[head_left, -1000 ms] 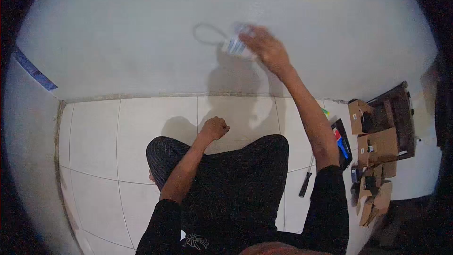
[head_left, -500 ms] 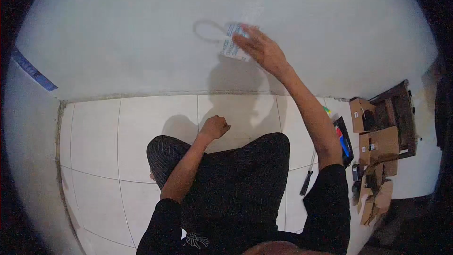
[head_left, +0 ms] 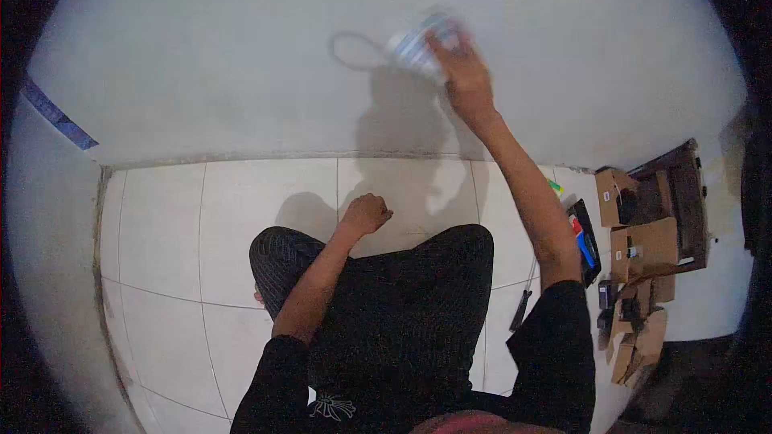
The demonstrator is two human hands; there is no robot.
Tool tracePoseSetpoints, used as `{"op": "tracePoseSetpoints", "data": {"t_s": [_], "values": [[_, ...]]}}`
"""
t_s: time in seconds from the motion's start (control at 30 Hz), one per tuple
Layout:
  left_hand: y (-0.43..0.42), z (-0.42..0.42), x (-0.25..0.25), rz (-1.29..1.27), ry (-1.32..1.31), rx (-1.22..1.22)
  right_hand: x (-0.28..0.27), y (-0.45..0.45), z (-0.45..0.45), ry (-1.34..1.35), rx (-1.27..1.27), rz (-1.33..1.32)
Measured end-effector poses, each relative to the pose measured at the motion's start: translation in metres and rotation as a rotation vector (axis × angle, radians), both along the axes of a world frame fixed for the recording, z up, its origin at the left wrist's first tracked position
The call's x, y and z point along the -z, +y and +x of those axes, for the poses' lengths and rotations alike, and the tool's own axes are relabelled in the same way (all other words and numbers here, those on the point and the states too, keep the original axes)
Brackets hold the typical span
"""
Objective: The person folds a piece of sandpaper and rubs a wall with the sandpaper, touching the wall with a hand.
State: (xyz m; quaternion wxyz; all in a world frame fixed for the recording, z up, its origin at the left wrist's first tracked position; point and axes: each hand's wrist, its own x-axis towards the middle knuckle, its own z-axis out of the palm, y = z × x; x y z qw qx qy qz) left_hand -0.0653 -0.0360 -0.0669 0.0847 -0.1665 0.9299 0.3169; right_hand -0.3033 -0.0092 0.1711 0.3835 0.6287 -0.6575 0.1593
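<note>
A piece of sandpaper (head_left: 410, 50), white-backed with blue print, is pressed to the pale wall (head_left: 241, 88) under the fingers of my right hand (head_left: 468, 72). Motion smears both the sheet and the fingertips. Just left of the sheet, a grey loop-shaped mark (head_left: 334, 48) shows on the wall. My left hand (head_left: 368, 214) is curled into a loose fist above my lap, apart from the wall, and nothing shows in it.
Tiled floor (head_left: 161, 233) meets the wall in front of my crossed legs. To the right lie a screwdriver (head_left: 522, 310), a black tray (head_left: 593, 253) with red and blue items, and open cardboard boxes (head_left: 647, 245). A blue strip (head_left: 60, 115) sticks to the left wall.
My right hand has slid up and a little right along the wall, and the sandpaper has shifted and tilted with it. My left hand has stayed in place.
</note>
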Motion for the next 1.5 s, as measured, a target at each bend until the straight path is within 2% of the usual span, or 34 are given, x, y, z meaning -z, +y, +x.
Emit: {"op": "tracePoseSetpoints", "data": {"t_s": [0.03, 0.1, 0.13, 0.17, 0.23, 0.27, 0.33, 0.37, 0.43, 0.47, 0.5, 0.57, 0.6, 0.67, 0.73, 0.77, 0.83, 0.87, 0.93, 0.97, 1.0, 1.03, 1.1, 1.17, 1.23, 1.3, 1.33, 1.43, 1.5], "values": [[0.001, 0.0, -0.003, -0.002, 0.003, 0.003, -0.001, 0.001, -0.007, 0.003, 0.003, -0.002], [0.001, 0.003, -0.005, -0.056, 0.084, 0.013, -0.011, 0.0, -0.014, 0.094, -0.323, 0.184], [-0.001, 0.003, -0.005, -0.053, 0.081, 0.012, -0.017, 0.005, -0.02, -0.025, -0.114, 0.062], [-0.003, 0.003, -0.008, -0.014, 0.048, 0.009, -0.023, 0.004, -0.016, -0.027, -0.015, -0.27], [0.001, 0.006, -0.008, 0.032, 0.009, 0.004, -0.025, -0.006, -0.003, -0.073, 0.017, -0.491], [0.002, 0.005, 0.002, -0.01, 0.083, 0.006, -0.022, -0.004, 0.004, -0.072, 0.024, -0.499], [0.002, 0.002, 0.002, -0.057, 0.162, 0.013, -0.016, 0.005, 0.017, -0.408, -0.114, 0.341], [0.003, 0.002, -0.005, -0.034, 0.129, 0.002, -0.021, 0.006, 0.009, -0.406, -0.111, 0.336], [0.001, 0.006, -0.014, -0.007, 0.086, -0.011, -0.026, 0.006, -0.013, -0.017, -0.14, -0.087], [-0.001, 0.006, -0.015, -0.007, 0.095, -0.037, -0.026, 0.003, -0.01, -0.072, -0.023, -0.339], [0.003, 0.008, -0.015, -0.001, 0.102, -0.064, -0.019, 0.001, -0.005, -0.077, -0.027, -0.328], [0.003, 0.006, -0.016, 0.011, 0.087, -0.041, -0.001, 0.0, 0.001, -0.106, 0.007, -0.094], [0.003, 0.005, -0.015, 0.024, 0.075, -0.023, 0.032, 0.002, -0.007, -0.177, -0.097, 0.279], [0.004, 0.005, -0.006, 0.001, 0.1, -0.017, 0.078, 0.017, 0.011, 0.066, -0.303, 0.723], [-0.002, 0.008, -0.003, -0.024, 0.119, -0.017, 0.099, 0.049, 0.026, -0.009, -0.366, 0.534], [-0.004, 0.007, -0.002, 0.0, 0.074, -0.006, 0.11, 0.057, 0.037, -0.006, -0.376, 0.536], [0.0, 0.008, -0.004, 0.04, 0.016, 0.006, 0.135, 0.085, 0.058, -0.723, -0.011, 0.209], [0.0, 0.007, -0.011, 0.012, -0.011, 0.016, 0.147, 0.096, 0.069, -0.732, -0.007, 0.203], [0.002, 0.006, -0.011, -0.019, -0.059, 0.037, 0.173, 0.113, 0.096, -1.448, 0.253, -0.024], [0.004, 0.009, -0.006, -0.045, 0.064, 0.0, 0.183, 0.118, 0.111, -1.468, 0.255, -0.026], [0.003, 0.011, -0.005, -0.075, 0.186, -0.04, 0.193, 0.12, 0.124, -1.62, 0.171, -0.186], [0.004, 0.013, -0.003, -0.081, 0.163, -0.042, 0.202, 0.123, 0.138, -1.767, 0.084, -0.35], [0.005, 0.013, -0.019, -0.051, 0.156, -0.1, 0.227, 0.132, 0.15, -1.834, 0.1, -0.351], [0.007, 0.017, -0.038, -0.054, 0.134, -0.118, 0.25, 0.136, 0.155, -2.027, 0.101, -0.479], [0.01, 0.017, -0.047, -0.057, 0.12, -0.136, 0.229, 0.135, 0.148, -2.025, 0.15, -0.478], [0.009, 0.015, -0.048, -0.128, 0.075, -0.148, 0.215, 0.135, 0.139, -1.913, 0.221, -0.389], [0.01, 0.013, -0.049, -0.14, 0.065, -0.15, 0.21, 0.136, 0.137, -1.933, 0.143, -0.451], [0.011, 0.007, -0.052, -0.109, 0.078, -0.191, 0.231, 0.142, 0.128, -2.031, 0.25, -0.433], [0.013, 0.0, -0.076, 0.076, 0.114, -0.362, 0.221, 0.142, 0.132, -2.032, 0.271, -0.424]]}}
